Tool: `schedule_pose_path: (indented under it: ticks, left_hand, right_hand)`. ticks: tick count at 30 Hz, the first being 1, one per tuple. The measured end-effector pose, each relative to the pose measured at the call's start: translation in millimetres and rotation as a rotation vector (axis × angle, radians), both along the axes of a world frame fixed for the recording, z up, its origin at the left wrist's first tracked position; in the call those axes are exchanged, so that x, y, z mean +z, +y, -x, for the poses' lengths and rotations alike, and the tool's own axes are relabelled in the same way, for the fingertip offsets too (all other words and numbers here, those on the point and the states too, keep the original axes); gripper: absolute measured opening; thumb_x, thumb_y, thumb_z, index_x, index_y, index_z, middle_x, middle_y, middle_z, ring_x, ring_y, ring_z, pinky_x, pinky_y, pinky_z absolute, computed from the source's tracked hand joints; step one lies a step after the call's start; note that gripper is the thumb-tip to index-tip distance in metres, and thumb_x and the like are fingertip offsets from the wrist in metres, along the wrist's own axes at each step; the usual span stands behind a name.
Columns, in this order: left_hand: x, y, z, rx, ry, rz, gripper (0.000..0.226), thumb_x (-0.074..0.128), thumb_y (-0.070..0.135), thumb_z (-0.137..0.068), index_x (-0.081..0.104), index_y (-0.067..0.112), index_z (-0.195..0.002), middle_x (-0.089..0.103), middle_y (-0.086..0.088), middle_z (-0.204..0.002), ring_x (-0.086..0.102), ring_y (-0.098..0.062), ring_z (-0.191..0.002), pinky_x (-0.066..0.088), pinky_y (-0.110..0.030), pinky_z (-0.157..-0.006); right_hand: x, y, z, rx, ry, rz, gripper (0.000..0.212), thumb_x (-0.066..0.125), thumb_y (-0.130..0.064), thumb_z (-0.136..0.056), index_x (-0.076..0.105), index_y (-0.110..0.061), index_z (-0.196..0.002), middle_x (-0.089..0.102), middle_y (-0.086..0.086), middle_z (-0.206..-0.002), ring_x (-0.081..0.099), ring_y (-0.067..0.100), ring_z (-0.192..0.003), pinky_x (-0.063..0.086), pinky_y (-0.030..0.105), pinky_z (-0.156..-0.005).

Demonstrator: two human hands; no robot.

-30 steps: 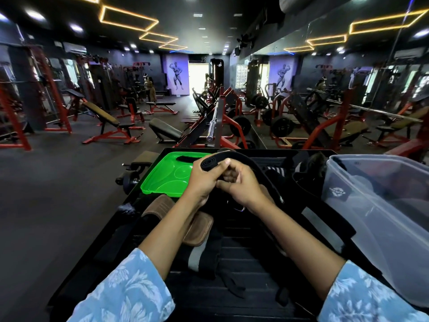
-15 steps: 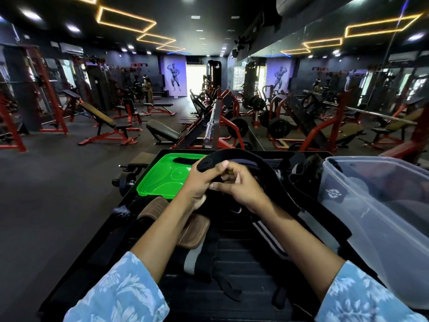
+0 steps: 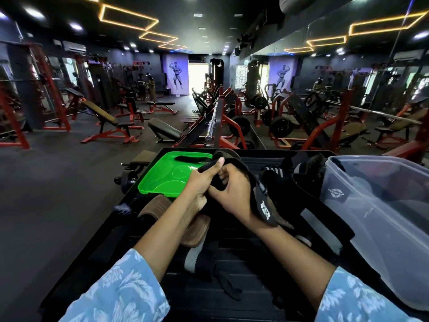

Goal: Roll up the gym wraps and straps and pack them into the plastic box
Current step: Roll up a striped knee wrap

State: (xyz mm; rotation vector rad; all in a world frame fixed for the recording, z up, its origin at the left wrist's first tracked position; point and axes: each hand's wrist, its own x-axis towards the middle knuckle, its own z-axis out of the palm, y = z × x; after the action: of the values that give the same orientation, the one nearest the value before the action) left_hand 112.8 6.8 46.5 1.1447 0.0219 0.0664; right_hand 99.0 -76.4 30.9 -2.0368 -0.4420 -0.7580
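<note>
Both hands meet over the black table [image 3: 232, 287], working one black strap [image 3: 257, 194]. My left hand [image 3: 199, 184] grips its near end, thumb pointing up over the fabric. My right hand [image 3: 232, 191] pinches the strap just beside it, and the free length drapes over my right wrist, showing a white logo. The clear plastic box [image 3: 380, 219] stands at the right edge, with dark items dimly visible through its wall. More black wraps [image 3: 285, 182] lie in a heap behind my hands. A black and grey wrap [image 3: 199, 259] lies under my left forearm.
The box's green lid [image 3: 162, 180] lies at the far left of the table with a black strap [image 3: 188, 158] across it. Brown leather pads [image 3: 195, 231] sit below my left wrist. Beyond the table stand gym benches, a barbell rack [image 3: 212, 122] and mirrors.
The rolled loop held high a second ago has come undone or dropped; the strap now hangs over my right wrist. Both hands have stayed close together at the same spot.
</note>
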Motion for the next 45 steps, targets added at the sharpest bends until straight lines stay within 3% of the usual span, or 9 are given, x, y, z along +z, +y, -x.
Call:
schedule_pose_path:
  ticks: [3,8,14,22,25,31,37,41,45]
  left_hand:
    - [1,0,2,-0.059,-0.043,-0.032,0.009,0.061,0.003,-0.085,0.064,0.008,-0.078,0.067,0.001,-0.059,0.064,-0.009,-0.052,0.052,-0.018,-0.053]
    - [4,-3,5,0.036,-0.072,-0.035,0.014,0.059,-0.001,-0.085,0.062,0.006,-0.073,0.066,-0.001,-0.055,0.063,-0.011,-0.048,0.053,-0.022,-0.05]
    - [-3,-6,-1,0.232,-0.121,-0.149,0.013,0.066,0.007,-0.083,0.064,0.011,-0.071,0.064,0.0,-0.062,0.058,-0.009,-0.055,0.048,-0.021,-0.057]
    - [4,-2,9,-0.014,-0.241,-0.11,0.012,0.064,-0.002,-0.081,0.064,0.01,-0.079,0.068,0.007,-0.062,0.062,-0.003,-0.057,0.051,-0.016,-0.057]
    - [5,1,10,-0.055,-0.276,-0.159,0.015,0.061,-0.006,-0.082,0.062,0.009,-0.078,0.066,0.007,-0.059,0.061,-0.002,-0.055,0.049,-0.015,-0.055]
    - [0,-4,4,0.137,-0.195,-0.125,0.013,0.066,0.004,-0.082,0.061,0.011,-0.073,0.063,0.008,-0.055,0.058,-0.001,-0.052,0.049,-0.015,-0.056]
    - [0,-4,3,0.059,-0.224,-0.103,0.013,0.064,0.008,-0.084,0.059,0.01,-0.073,0.061,0.007,-0.053,0.057,-0.002,-0.051,0.047,-0.014,-0.053]
    - [-1,-2,5,0.0,-0.271,-0.118,0.008,0.063,0.0,-0.083,0.061,0.008,-0.08,0.065,0.006,-0.059,0.06,-0.003,-0.055,0.049,-0.016,-0.055]
    - [-3,-3,3,0.084,-0.244,-0.114,0.012,0.064,0.003,-0.084,0.059,0.009,-0.075,0.062,0.007,-0.056,0.057,-0.002,-0.052,0.049,-0.016,-0.054]
  right_hand:
    - [10,-12,-1,0.036,0.178,0.011,0.021,0.075,-0.015,-0.069,0.062,-0.007,-0.084,0.064,0.004,-0.074,0.06,0.02,-0.072,0.046,0.03,-0.069]
    - [13,-14,1,0.143,0.232,-0.049,0.016,0.073,-0.01,-0.072,0.059,-0.014,-0.076,0.053,-0.011,-0.065,0.049,0.002,-0.06,0.04,0.01,-0.058]
    - [6,-6,0,0.058,0.096,0.015,0.039,0.077,-0.014,-0.067,0.055,0.0,-0.096,0.053,0.006,-0.088,0.052,0.021,-0.084,0.041,0.023,-0.073]
    - [12,-14,-4,0.254,0.3,-0.202,0.041,0.075,0.005,-0.065,0.06,-0.013,-0.099,0.067,0.007,-0.094,0.064,0.021,-0.087,0.052,0.032,-0.082]
    - [12,-18,-6,0.291,0.329,-0.199,0.039,0.074,0.01,-0.065,0.06,-0.003,-0.1,0.067,0.01,-0.096,0.064,0.019,-0.087,0.052,0.03,-0.081]
    - [6,-8,-1,0.083,0.09,0.071,0.046,0.075,-0.012,-0.072,0.055,0.0,-0.112,0.061,0.014,-0.104,0.056,0.025,-0.097,0.039,0.021,-0.081]
    - [9,-8,1,0.04,0.07,-0.017,0.037,0.077,-0.01,-0.067,0.058,-0.001,-0.098,0.062,0.011,-0.087,0.051,0.014,-0.075,0.035,0.014,-0.062]
    - [16,-16,-3,0.248,0.254,-0.206,0.035,0.071,0.011,-0.065,0.062,-0.002,-0.096,0.066,0.025,-0.092,0.056,0.015,-0.076,0.047,0.021,-0.071]
    - [12,-15,-5,0.211,0.232,-0.11,0.035,0.075,0.0,-0.068,0.061,-0.003,-0.099,0.065,0.008,-0.084,0.058,0.006,-0.073,0.048,0.022,-0.07]
